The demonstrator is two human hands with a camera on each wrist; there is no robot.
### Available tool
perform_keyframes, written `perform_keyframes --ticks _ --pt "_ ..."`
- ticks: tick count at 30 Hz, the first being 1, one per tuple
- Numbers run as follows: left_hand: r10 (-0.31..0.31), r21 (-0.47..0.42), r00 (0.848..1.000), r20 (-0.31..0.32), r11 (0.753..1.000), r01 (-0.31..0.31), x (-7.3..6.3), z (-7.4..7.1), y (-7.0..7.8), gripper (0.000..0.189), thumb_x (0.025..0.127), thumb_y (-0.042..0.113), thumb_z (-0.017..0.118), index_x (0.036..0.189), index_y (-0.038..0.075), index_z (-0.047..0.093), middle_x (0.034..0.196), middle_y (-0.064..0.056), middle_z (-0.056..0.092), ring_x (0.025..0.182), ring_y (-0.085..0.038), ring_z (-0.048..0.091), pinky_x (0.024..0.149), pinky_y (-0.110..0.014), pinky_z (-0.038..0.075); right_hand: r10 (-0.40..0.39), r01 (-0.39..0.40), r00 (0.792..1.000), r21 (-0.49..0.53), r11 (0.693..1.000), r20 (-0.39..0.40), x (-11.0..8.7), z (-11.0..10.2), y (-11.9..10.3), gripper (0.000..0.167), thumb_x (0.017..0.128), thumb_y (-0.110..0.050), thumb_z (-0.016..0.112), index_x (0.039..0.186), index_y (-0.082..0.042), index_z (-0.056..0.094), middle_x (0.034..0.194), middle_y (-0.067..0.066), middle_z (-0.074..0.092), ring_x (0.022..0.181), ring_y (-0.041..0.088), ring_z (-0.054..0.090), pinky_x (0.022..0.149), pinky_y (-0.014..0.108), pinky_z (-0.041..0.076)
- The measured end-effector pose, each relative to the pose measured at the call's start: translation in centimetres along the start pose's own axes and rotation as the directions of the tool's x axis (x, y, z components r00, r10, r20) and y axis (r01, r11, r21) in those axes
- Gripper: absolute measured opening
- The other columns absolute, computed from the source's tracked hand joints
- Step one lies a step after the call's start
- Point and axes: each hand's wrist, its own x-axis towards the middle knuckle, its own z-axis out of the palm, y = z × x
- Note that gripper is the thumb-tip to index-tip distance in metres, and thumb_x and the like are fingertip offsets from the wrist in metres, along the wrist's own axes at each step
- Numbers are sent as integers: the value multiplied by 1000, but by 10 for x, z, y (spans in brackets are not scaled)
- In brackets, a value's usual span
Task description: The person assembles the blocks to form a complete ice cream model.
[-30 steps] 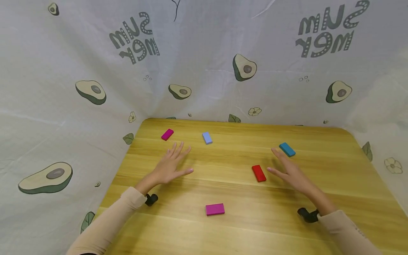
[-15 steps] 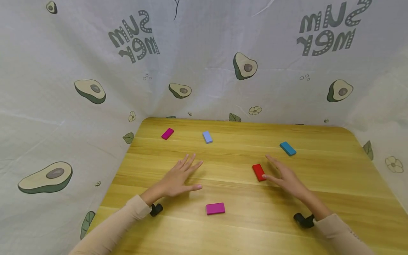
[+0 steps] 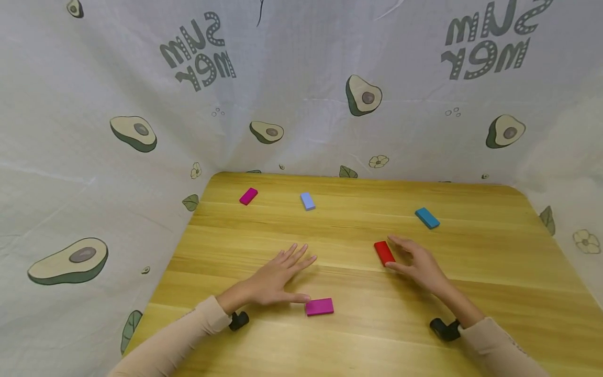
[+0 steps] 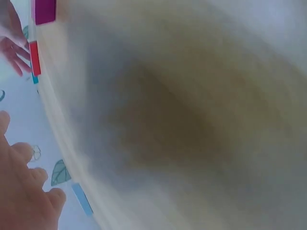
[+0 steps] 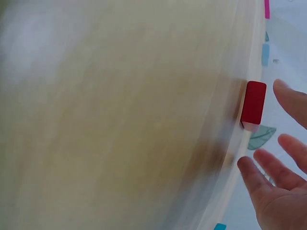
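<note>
My right hand (image 3: 420, 266) hovers at the red block (image 3: 384, 253), thumb tip by its near end and fingers spread beyond its right side. In the right wrist view the red block (image 5: 254, 103) stands apart from the thumb and fingers, with nothing held. My left hand (image 3: 275, 281) reaches over the middle left of the table, fingers straight and spread. Its thumb tip overlaps the left end of the near magenta block (image 3: 320, 307) in the head view. In the left wrist view that magenta block (image 4: 44, 11) shows at the top left, away from the curved fingertips.
On the wooden table (image 3: 348, 345) lie a second magenta block (image 3: 248, 196) at the far left, a light blue block (image 3: 308, 201) at the back and a teal block (image 3: 427, 218) at the far right. A white avocado-print cloth (image 3: 301, 63) hangs behind the table.
My left hand has moved right and nearer to me, towards the near magenta block. The right hand has moved left and slightly nearer, to the red block. The blocks have stayed in place.
</note>
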Motion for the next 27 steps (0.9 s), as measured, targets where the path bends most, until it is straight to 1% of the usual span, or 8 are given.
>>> perform_keyframes --ticks 3,6,10,14,18,22,27 --pt "54 -37 997 47 998 -53 0 2 5 89 94 64 54 162 24 12 167 -10 -2 151 -36 -3 119 -55 9 0 0 1000 43 999 -17 0 0 0 62 79 -6 84 132 11 57 127 30 59 113 46 59 92 53 49" --pt "96 -84 991 93 993 -88 0 2 10 89 95 60 56 162 25 10 167 -9 -3 150 -36 -5 119 -54 7 22 -21 1000 99 995 -5 1 0 -1 58 79 -6 84 128 13 59 120 29 60 106 46 63 88 49 52" --pt "125 -116 984 123 987 -111 0 5 15 89 96 56 59 162 23 10 167 -8 0 150 -36 -2 120 -52 7 62 -64 998 140 988 18 2 1 0 56 80 -5 83 127 14 60 117 28 61 103 44 64 87 46 54" --pt "138 -142 980 147 983 -117 0 8 17 88 96 52 61 162 22 10 166 -7 3 150 -34 1 120 -51 8 107 -112 994 166 980 36 3 1 2 55 81 -4 83 127 15 59 117 29 62 101 42 66 84 43 56" --pt "149 -181 977 149 976 -121 -2 10 19 87 96 50 62 162 20 13 166 -6 7 151 -32 5 119 -52 14 145 -153 988 198 968 54 4 2 4 55 82 -3 81 127 16 58 117 30 62 97 39 67 81 32 58" --pt "156 -205 977 144 971 -124 -3 10 20 86 96 48 63 162 20 15 166 -4 10 151 -28 11 119 -51 19 174 -184 983 224 957 66 4 2 5 55 82 -3 81 128 17 57 118 30 62 96 36 66 77 21 56" --pt "149 -249 981 124 962 -115 -1 11 20 85 95 44 67 161 19 21 165 -1 16 147 -20 21 117 -44 27 215 -228 973 247 942 79 5 2 5 56 82 -3 81 128 17 57 119 30 61 92 27 66 75 17 55"
